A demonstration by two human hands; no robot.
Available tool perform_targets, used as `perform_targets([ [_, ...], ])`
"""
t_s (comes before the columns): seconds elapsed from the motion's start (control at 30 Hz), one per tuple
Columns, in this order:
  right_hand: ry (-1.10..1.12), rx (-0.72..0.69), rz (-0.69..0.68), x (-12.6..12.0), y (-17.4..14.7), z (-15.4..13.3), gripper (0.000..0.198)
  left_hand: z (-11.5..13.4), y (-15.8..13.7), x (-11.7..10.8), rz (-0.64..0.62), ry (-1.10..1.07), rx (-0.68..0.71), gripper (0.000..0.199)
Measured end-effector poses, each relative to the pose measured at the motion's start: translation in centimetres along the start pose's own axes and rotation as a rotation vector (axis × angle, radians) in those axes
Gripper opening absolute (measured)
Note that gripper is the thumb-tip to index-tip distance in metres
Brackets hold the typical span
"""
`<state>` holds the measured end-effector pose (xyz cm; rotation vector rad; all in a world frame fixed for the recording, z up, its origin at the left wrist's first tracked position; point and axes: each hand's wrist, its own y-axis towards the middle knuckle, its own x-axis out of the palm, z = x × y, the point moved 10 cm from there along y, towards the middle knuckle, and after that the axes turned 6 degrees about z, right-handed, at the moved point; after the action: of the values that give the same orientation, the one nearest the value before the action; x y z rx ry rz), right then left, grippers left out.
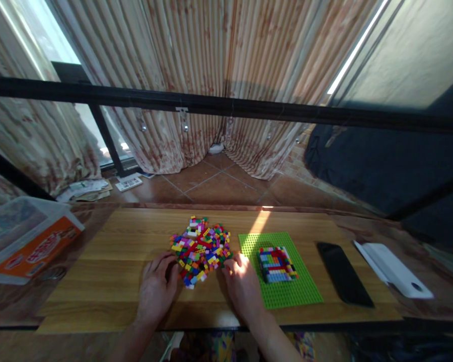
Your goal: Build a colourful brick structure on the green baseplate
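while a low, multicoloured rectangular plastic-brick build already stood on the green studded plastic baseplate, many small, mixed-colour loose plastic bricks lay unused on the brown wooden bench. left hand and right hand curled beside them; whether either pinched 1, i couldn't tell.

- Surface: brown wood-grain top, long and narrow
- Loose brick pile: mixed colors, near middle
- Green studded baseplate: flat, right of pile
- Black slab: right of baseplate, apart
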<state>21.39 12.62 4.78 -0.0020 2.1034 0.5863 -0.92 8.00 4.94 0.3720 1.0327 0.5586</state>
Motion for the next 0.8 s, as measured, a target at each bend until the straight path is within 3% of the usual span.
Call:
perform_targets([
  [0.17, 0.075, 0.079, 0.008, -0.8, -0.7, 1.1, 0.018, -0.2, -0.1, 0.2, -0.01, 0.005, 0.007, 0.021],
  [0.47, 0.215, 0.185, 0.146, -4.6, -1.3, 3.1, 0.023, 0.0, 0.0, 0.0, 0.005, 0.005, 0.027, 0.021],
  [0.8, -0.004, 0.21, 0.218, -10.8, 0.1, 9.2, 0.023, -0.2, 0.0, 0.1, 0.007, 0.007, 0.027, 0.021],
])
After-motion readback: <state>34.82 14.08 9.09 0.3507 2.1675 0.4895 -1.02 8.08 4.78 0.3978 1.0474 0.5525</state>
